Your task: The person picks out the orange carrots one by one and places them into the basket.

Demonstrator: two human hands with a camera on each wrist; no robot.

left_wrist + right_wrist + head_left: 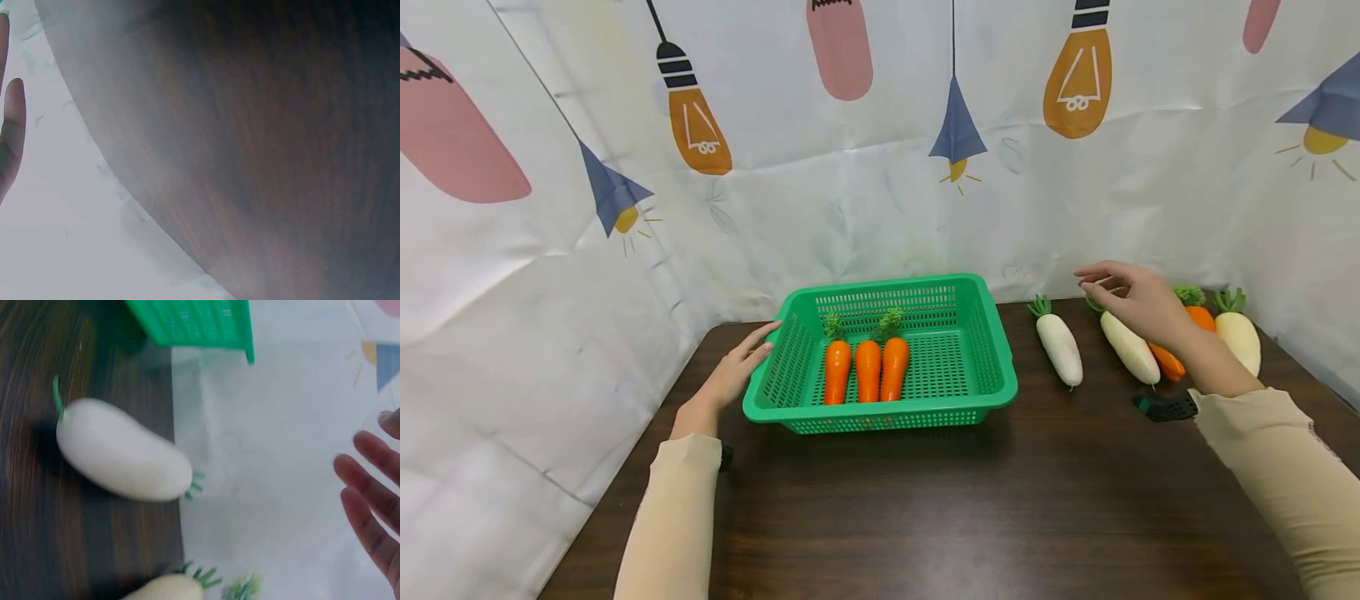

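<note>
A green plastic basket [880, 412] stands on the dark table with three orange carrots [868, 371] lying side by side inside. My left hand [737, 367] is at the basket's left rim, fingers extended along it. My right hand [1138, 304] is raised over the vegetables on the right, fingers loosely bent with nothing between them. Nearest to its left lies a white radish [1060, 348] with green leaves. Below the hand lies a cream-coloured radish [1129, 348], and beside it an orange carrot [1167, 363] partly covered by the wrist. In the right wrist view the white radish [125, 450] shows apart from the fingers.
At the far right lie another cream radish [1238, 337] and another carrot [1201, 317], half hidden by the right forearm. A white curtain printed with lamps [880, 208] hangs right behind the table and along its left side. The brown tabletop [880, 517] extends in front of the basket.
</note>
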